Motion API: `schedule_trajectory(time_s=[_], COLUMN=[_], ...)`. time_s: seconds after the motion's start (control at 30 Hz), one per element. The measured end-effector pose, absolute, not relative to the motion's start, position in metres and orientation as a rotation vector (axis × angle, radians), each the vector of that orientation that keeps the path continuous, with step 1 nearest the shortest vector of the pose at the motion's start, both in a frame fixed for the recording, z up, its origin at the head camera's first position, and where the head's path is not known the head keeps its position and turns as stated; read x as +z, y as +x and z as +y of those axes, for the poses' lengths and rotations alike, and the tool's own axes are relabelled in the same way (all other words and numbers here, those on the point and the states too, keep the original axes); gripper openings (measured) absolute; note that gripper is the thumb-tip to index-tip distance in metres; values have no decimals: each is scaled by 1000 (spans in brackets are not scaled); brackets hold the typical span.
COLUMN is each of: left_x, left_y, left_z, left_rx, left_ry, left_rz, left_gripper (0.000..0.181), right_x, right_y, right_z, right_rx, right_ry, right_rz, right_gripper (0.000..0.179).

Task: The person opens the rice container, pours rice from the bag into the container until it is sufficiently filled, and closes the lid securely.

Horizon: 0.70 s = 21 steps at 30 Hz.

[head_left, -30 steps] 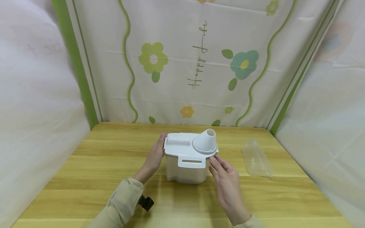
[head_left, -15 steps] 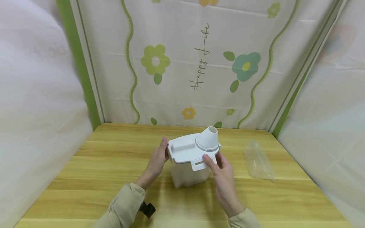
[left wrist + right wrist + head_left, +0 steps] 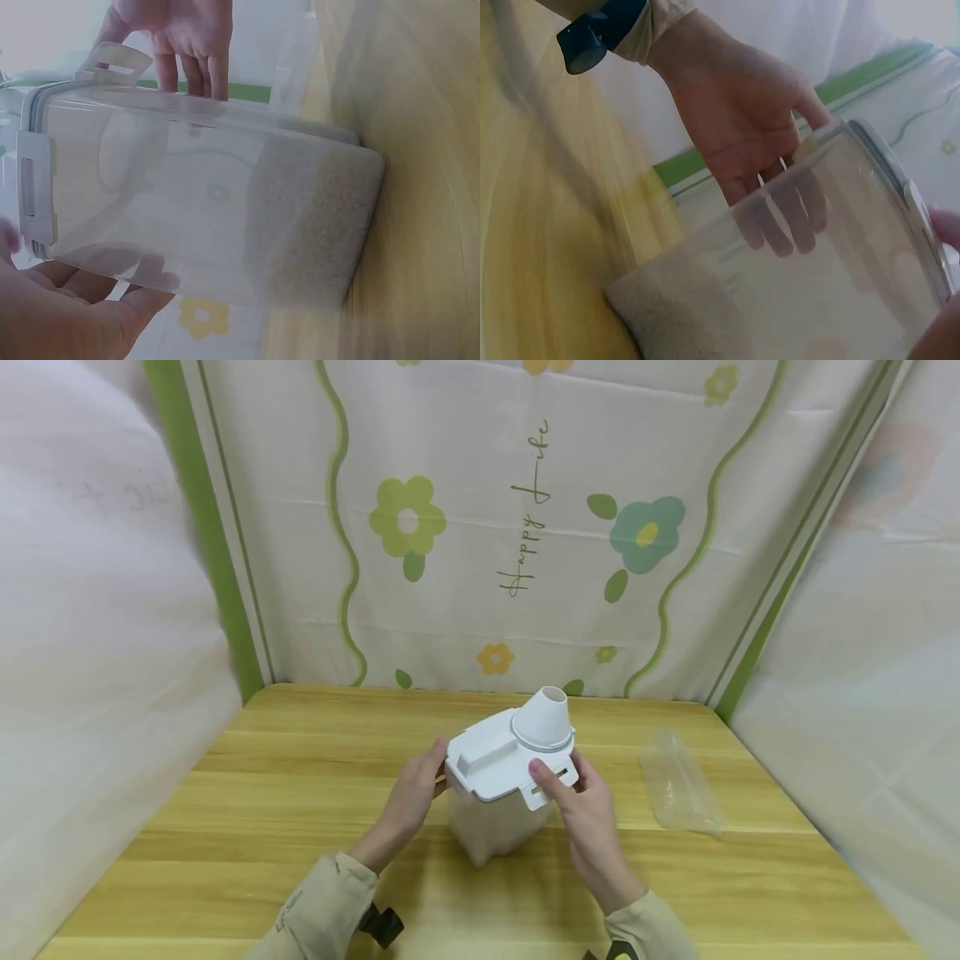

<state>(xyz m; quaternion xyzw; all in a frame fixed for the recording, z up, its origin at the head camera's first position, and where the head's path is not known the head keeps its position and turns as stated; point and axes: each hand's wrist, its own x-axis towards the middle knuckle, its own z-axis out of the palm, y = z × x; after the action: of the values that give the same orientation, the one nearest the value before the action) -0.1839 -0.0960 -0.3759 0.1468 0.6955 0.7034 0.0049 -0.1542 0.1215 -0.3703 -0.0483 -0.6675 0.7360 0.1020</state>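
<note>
A clear plastic grain container [image 3: 202, 180] with a white lid [image 3: 483, 752] and a cone-shaped white cap [image 3: 543, 718] is turned at an angle between both hands. Pale grains [image 3: 307, 217] fill its lower part. My left hand [image 3: 408, 797] holds its left end, thumb up by the lid edge and fingers [image 3: 787, 217] spread along the wall. At the near right corner my right hand [image 3: 588, 827] grips it, thumb on a side latch [image 3: 551, 787] that stands out from the lid. Another latch [image 3: 36, 187] lies flat against the wall in the left wrist view.
A crumpled clear plastic bag [image 3: 678, 785] lies on the wooden table [image 3: 285, 827] to the right. A flowered curtain [image 3: 480, 527] hangs behind the table, with pale fabric at both sides. Wrist-worn camera gear [image 3: 382, 927] shows at the left sleeve.
The container has swung round, its left end coming nearer and its right end going back. My right thumb has moved up onto the latch, which now sticks outward.
</note>
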Motion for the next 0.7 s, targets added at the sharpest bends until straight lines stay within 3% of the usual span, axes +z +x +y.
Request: schedule_trajectory(time_s=[0.43,0.7], left_x=[-373,-372], left_y=[-183,-180], left_z=[-94,-94], left_rx=[2185,2171], left_ry=[379,359], left_rz=[2169,2198], left_gripper=[57,49], right_x=[-361,-366], right_y=[-128,-137], right_z=[100,101], right_rx=[2253,2272], right_ry=[-280,-223], right_rz=[-1771,-1766], right_gripper=[66,61])
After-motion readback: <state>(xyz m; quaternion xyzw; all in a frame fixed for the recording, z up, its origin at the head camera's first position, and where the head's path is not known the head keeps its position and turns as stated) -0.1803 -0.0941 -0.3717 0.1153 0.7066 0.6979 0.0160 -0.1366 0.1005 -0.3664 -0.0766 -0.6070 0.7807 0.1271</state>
